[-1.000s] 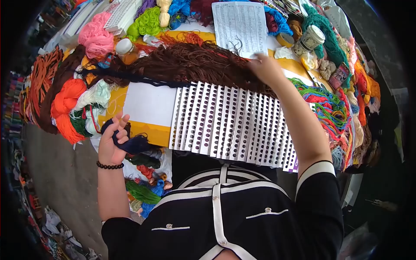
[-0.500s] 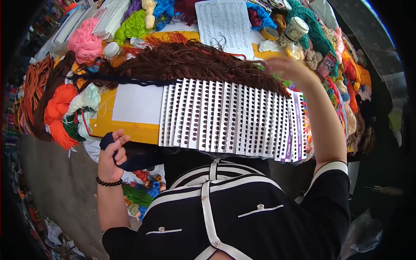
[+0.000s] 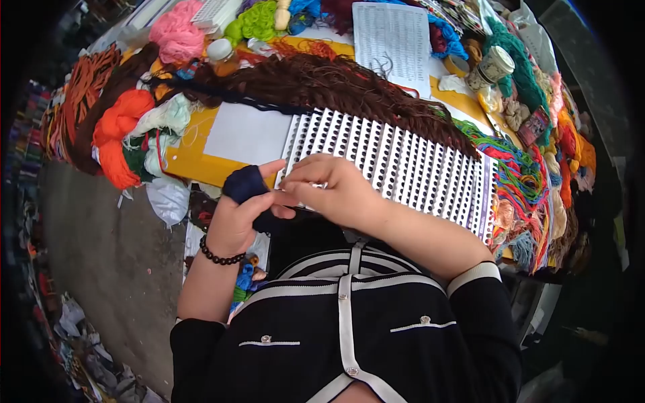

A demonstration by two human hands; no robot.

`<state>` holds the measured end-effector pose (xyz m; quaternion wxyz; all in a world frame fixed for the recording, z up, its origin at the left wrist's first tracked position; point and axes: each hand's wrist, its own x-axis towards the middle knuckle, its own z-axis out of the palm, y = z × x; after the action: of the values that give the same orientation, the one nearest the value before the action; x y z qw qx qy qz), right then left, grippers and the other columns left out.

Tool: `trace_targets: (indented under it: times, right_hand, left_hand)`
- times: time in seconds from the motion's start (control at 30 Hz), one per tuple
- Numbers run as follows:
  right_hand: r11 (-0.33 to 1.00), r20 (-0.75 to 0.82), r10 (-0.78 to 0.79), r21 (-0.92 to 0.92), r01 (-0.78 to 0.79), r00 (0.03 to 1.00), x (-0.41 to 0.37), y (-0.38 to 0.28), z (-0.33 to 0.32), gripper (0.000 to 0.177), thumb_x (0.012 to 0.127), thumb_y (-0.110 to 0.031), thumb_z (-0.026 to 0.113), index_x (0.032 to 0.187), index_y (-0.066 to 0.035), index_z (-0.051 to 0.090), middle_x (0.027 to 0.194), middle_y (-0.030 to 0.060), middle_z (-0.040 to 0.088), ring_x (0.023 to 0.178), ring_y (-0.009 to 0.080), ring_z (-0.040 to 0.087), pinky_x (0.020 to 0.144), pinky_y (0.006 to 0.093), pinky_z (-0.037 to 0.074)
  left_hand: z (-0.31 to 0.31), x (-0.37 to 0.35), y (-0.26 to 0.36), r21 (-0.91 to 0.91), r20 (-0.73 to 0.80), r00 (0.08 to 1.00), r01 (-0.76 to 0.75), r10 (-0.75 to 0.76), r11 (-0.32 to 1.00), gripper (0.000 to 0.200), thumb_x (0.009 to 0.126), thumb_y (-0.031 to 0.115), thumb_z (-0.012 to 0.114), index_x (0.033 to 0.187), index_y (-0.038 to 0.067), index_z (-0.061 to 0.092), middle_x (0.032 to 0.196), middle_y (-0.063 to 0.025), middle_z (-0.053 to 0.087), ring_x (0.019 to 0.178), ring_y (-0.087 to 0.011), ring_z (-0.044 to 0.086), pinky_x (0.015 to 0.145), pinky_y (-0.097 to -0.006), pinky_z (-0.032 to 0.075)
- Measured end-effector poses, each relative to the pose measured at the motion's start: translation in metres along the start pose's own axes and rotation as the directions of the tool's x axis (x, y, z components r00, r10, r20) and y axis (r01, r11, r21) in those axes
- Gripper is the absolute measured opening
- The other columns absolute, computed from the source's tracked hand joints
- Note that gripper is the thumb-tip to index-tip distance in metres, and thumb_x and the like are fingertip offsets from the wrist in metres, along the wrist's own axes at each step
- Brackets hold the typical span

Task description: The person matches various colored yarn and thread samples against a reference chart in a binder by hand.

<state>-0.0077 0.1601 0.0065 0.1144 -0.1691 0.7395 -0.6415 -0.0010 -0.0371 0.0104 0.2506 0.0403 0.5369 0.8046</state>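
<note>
Bright yarn (image 3: 176,30) crowds the yellow table (image 3: 201,165); brown thread (image 3: 295,79) overlaps white cards (image 3: 386,158). The left hand (image 3: 235,220) holds bunched, dark blue thread (image 3: 243,183); can't tell about the right hand (image 3: 344,193).

The left hand (image 3: 234,216) gripped a bundle of dark blue thread (image 3: 244,185), its index finger pointing outward. Just to the right of that grip, the right hand (image 3: 339,191) bent its fingers close to the left fingertips; whether it pinched a strand could not be told. Below the grip, a bead bracelet (image 3: 222,256) circled the left wrist. Beyond the grip lay white paper (image 3: 247,132), and farther off, brown yarn (image 3: 316,84). Rows of punched cards (image 3: 403,168) spread to its right, while orange yarn (image 3: 119,138) hung well to its left.
</note>
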Motion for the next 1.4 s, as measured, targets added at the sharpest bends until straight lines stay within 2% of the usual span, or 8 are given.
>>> trace_targets:
  times: [0.1,0.17,0.2,0.5,0.77,0.87,1.17,1.4]
  right_hand:
    - [0.981,0.022,0.089,0.172,-0.091,0.996,0.003,-0.004,0.021,0.016,0.084,-0.009,0.059,0.093,0.003,0.065,0.080,0.0081,0.062,0.075,0.0147,0.058,0.068,0.0269,0.046]
    - [0.804,0.136,0.278,0.509,-0.308,0.951,0.004,0.001,0.026,0.017,0.086,-0.009,0.057,0.094,0.005,0.062,0.074,0.0079,0.061,0.064,0.0126,0.056,0.060,0.0248,0.045]
    - [0.791,0.124,0.267,0.538,-0.291,0.956,0.003,0.002,0.028,0.016,0.088,-0.008,0.054,0.092,0.005,0.061,0.070,0.0076,0.060,0.056,0.0108,0.053,0.054,0.0231,0.042]
    - [0.767,0.023,0.276,0.597,-0.235,0.961,-0.004,-0.004,0.027,0.015,0.089,-0.008,0.055,0.095,0.004,0.062,0.088,0.0059,0.064,0.083,0.0101,0.059,0.076,0.0226,0.048]
    - [0.750,0.054,0.331,0.590,-0.297,0.942,-0.004,-0.004,0.024,0.015,0.088,-0.007,0.056,0.096,0.004,0.063,0.089,0.0071,0.064,0.081,0.0113,0.060,0.075,0.0234,0.049]
    - [0.768,0.058,0.332,0.563,-0.305,0.942,-0.004,0.000,0.024,0.015,0.087,-0.006,0.056,0.094,0.005,0.063,0.087,0.0081,0.064,0.075,0.0115,0.060,0.071,0.0236,0.049]
    - [0.710,0.078,0.317,0.642,-0.291,0.945,-0.004,0.000,0.024,0.012,0.085,-0.005,0.058,0.092,0.005,0.062,0.085,0.0077,0.064,0.073,0.0123,0.059,0.070,0.0248,0.048]
    - [0.699,-0.002,0.304,0.680,-0.222,0.953,-0.005,0.004,0.027,0.010,0.086,-0.004,0.058,0.092,0.003,0.062,0.087,0.0065,0.064,0.078,0.0120,0.059,0.074,0.0252,0.048]
  left_hand:
    - [0.002,0.000,-0.005,0.024,0.017,1.000,-0.002,0.002,1.000,0.048,0.084,0.000,0.048,0.132,-0.003,0.038,0.107,-0.0133,0.058,0.079,-0.0177,0.062,0.070,-0.0279,0.053]
    - [0.001,-0.001,-0.010,0.022,0.023,1.000,0.012,-0.012,1.000,0.050,0.084,-0.001,0.049,0.132,-0.004,0.037,0.110,-0.0132,0.056,0.080,-0.0176,0.062,0.070,-0.0272,0.053]
    - [0.002,-0.001,-0.013,0.054,0.025,1.000,-0.003,0.001,0.999,0.050,0.084,-0.002,0.049,0.132,-0.004,0.037,0.110,-0.0130,0.057,0.080,-0.0172,0.062,0.069,-0.0266,0.053]
    - [-0.003,-0.002,-0.012,-0.033,0.022,1.000,-0.003,0.003,0.999,0.045,0.082,0.001,0.051,0.126,-0.008,0.043,0.112,-0.0137,0.057,0.082,-0.0152,0.061,0.061,-0.0255,0.054]
    - [0.004,-0.003,-0.014,-0.016,-0.032,0.998,-0.053,0.052,0.998,0.041,0.084,0.002,0.048,0.123,-0.009,0.045,0.108,-0.0132,0.059,0.081,-0.0152,0.061,0.062,-0.0260,0.054]
    - [0.001,-0.001,-0.017,-0.018,-0.007,0.999,-0.044,0.044,0.999,0.040,0.084,-0.004,0.042,0.125,-0.007,0.045,0.119,-0.0152,0.054,0.086,-0.0158,0.060,0.064,-0.0274,0.054]
    - [0.000,0.000,-0.020,0.075,0.009,1.000,-0.003,0.003,0.997,0.040,0.084,-0.002,0.046,0.124,-0.006,0.048,0.104,-0.0109,0.059,0.074,-0.0147,0.059,0.061,-0.0251,0.052]
    - [0.011,0.001,-0.022,-0.165,-0.124,0.991,-0.068,0.047,0.984,0.035,0.085,0.001,0.044,0.119,-0.005,0.052,0.097,-0.0082,0.061,0.079,-0.0136,0.060,0.058,-0.0256,0.053]
